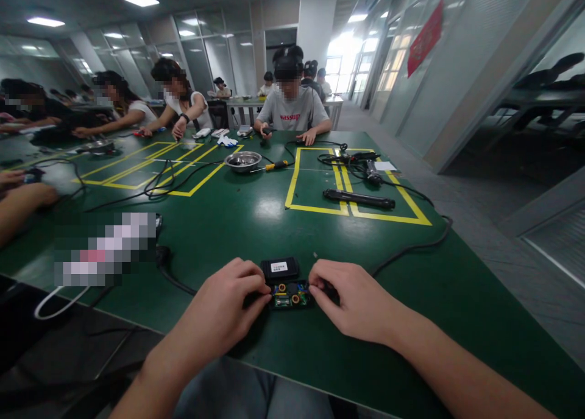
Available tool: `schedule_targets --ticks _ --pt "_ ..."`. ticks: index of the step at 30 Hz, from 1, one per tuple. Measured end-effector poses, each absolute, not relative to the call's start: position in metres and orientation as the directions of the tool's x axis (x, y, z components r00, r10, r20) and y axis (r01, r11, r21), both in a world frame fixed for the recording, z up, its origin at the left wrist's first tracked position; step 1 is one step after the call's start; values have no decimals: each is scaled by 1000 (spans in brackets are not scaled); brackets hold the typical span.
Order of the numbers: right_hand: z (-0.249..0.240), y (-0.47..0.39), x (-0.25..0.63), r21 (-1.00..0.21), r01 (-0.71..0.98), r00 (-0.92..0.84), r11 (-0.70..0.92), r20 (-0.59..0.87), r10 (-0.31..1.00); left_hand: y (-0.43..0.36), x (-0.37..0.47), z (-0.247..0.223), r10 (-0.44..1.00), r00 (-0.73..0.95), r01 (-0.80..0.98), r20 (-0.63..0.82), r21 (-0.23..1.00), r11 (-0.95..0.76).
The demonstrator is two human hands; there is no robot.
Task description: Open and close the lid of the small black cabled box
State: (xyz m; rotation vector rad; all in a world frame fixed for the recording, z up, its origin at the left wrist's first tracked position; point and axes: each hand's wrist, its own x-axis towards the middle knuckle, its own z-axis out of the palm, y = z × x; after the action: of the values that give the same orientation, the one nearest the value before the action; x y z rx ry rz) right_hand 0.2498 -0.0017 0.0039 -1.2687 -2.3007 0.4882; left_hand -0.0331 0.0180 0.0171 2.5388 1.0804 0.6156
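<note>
An opened power adapter (289,295) lies on the green table in front of me, its circuit board and copper coils facing up. My left hand (234,298) pinches its left end between thumb and fingers. At the opposite end, the thumb and fingers of my right hand (345,297) are closed on the adapter, where a dark cable seems to join it; the exact grip is partly hidden. Just behind the board sits a black cover (280,268) with a white label, touched by neither hand.
A black cable (415,246) curves off to the right. Farther back are a metal bowl (243,161), a yellow-handled screwdriver (275,165) and a black bar (359,198) within yellow tape. A blurred pale object (109,248) lies at left. Across the table sits a co-worker (292,105).
</note>
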Motion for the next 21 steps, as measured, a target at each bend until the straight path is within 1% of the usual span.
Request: schedule_targets --ticks 2,4,6,10,17,19,21 --pt "3 -1 249 -516 691 -467 507 218 857 23 -31 18 725 621 603 296 410 -684" --pt "4 -1 249 -521 692 -464 500 210 861 30 -26 17 739 593 611 319 420 -671" --pt "5 -1 249 -530 694 -455 487 201 868 39 -22 14 766 572 631 294 439 -639" --pt "8 -1 249 -558 691 -444 460 175 879 52 -19 7 783 584 654 215 447 -610" --pt "11 -2 250 -598 683 -424 420 143 894 51 -23 13 805 555 668 209 465 -582" --pt "11 -3 250 -611 676 -424 412 134 896 44 -25 17 799 555 647 232 482 -590" --pt "10 -2 251 -632 663 -424 402 126 897 34 -28 19 772 580 590 260 519 -618"
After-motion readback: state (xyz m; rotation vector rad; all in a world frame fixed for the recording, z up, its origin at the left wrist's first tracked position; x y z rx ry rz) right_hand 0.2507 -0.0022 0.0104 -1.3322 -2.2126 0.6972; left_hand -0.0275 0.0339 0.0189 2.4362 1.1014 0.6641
